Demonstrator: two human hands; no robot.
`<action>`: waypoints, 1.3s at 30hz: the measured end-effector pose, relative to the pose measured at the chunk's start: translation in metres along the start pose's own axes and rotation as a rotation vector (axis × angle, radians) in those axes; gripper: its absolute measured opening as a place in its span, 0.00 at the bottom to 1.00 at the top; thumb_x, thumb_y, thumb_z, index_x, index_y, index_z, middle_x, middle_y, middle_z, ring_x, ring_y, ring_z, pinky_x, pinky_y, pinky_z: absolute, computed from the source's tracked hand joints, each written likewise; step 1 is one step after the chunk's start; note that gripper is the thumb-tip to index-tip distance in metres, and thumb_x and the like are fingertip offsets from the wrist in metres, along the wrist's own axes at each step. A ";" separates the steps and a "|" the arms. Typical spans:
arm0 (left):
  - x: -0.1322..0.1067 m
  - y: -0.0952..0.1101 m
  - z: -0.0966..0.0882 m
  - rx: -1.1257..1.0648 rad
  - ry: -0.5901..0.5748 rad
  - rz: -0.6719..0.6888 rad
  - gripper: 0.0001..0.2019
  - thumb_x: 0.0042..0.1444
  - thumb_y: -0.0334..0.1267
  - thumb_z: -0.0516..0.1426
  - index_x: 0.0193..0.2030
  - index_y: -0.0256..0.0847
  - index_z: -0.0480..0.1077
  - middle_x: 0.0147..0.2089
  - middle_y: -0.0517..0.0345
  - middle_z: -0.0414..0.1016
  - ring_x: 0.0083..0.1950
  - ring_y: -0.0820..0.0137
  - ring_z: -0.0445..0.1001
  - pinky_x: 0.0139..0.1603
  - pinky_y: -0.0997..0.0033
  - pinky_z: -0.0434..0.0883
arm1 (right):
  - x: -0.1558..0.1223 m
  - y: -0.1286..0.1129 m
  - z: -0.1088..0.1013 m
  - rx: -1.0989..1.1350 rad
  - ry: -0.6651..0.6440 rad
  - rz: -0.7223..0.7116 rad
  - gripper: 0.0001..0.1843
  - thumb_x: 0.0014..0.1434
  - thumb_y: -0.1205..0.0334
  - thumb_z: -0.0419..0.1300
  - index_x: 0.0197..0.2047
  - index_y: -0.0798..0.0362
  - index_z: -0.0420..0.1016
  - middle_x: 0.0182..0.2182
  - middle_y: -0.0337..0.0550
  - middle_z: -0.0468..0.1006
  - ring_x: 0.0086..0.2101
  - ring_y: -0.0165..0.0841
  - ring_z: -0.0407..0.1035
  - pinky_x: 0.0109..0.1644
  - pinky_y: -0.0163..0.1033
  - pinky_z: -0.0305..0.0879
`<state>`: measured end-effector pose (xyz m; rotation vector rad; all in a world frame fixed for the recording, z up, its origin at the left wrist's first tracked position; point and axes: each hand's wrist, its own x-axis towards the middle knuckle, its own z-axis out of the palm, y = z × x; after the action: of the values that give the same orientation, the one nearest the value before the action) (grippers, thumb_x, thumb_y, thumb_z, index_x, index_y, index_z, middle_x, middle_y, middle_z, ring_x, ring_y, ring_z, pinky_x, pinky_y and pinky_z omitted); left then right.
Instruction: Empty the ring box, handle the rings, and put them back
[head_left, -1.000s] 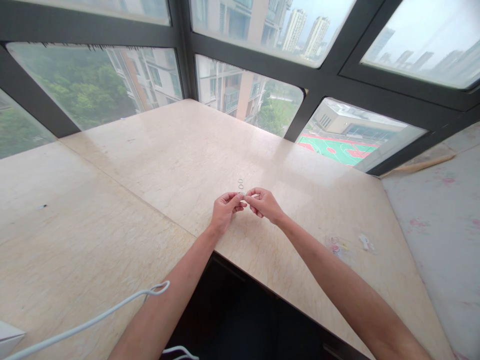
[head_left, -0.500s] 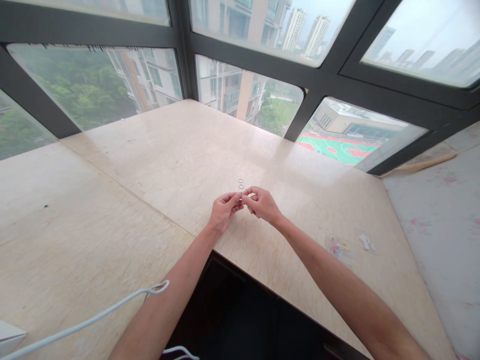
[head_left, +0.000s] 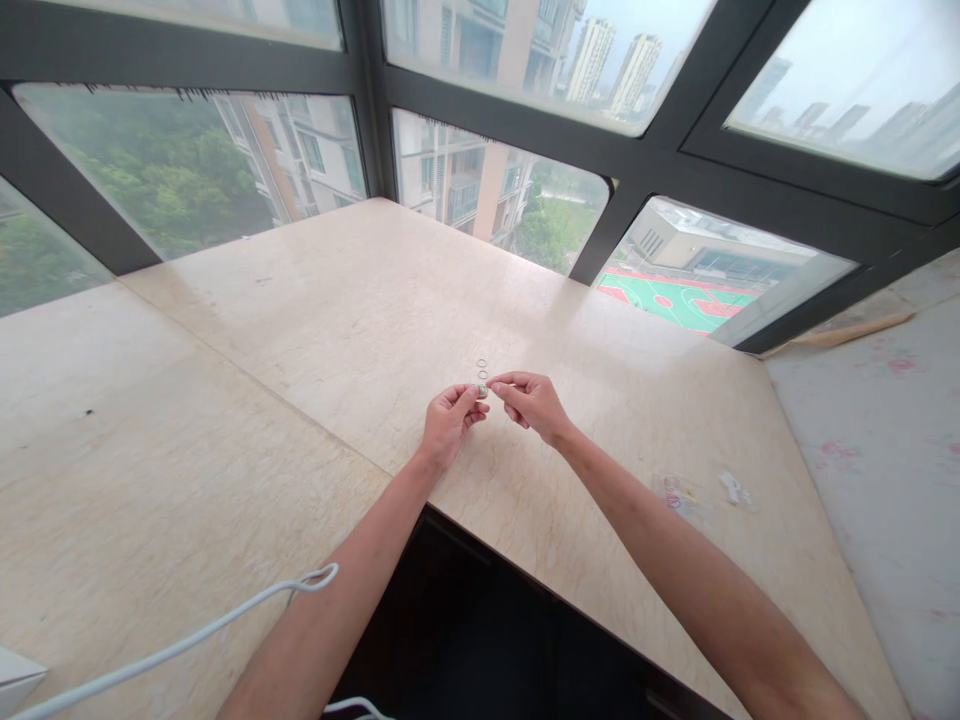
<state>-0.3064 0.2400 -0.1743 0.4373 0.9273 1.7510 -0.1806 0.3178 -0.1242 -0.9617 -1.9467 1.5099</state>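
My left hand [head_left: 448, 422] and my right hand [head_left: 531, 404] meet fingertip to fingertip over the beige stone sill [head_left: 360, 300]. Both are closed in a pinch on a small silvery ring-like piece [head_left: 483, 391] held between them. Two small metal rings [head_left: 481, 369] lie on the sill just beyond the fingertips. The held piece is too small to see in detail.
A small clear packet with red print [head_left: 675, 493] and a white scrap [head_left: 731, 487] lie on the sill to the right. A white cable [head_left: 187, 635] runs across the lower left. Dark window frames [head_left: 637, 150] close off the back. A dark gap [head_left: 480, 640] opens below the sill's edge.
Both hands stay pinched together at the same spot. The right hand's fingers have shifted slightly, and the small silvery piece now shows between the fingertips.
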 end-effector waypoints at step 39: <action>0.002 0.002 -0.001 0.016 -0.003 -0.013 0.16 0.44 0.42 0.68 0.36 0.33 0.74 0.36 0.54 0.75 0.30 0.77 0.72 0.34 0.77 0.70 | 0.021 0.001 -0.007 -1.139 -0.155 0.094 0.09 0.55 0.62 0.56 0.35 0.56 0.75 0.32 0.49 0.79 0.33 0.34 0.74 0.33 0.33 0.64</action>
<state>-0.3091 0.2416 -0.1741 0.4429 0.9402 1.7320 -0.1889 0.3387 -0.1244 -1.3699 -2.9364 0.3809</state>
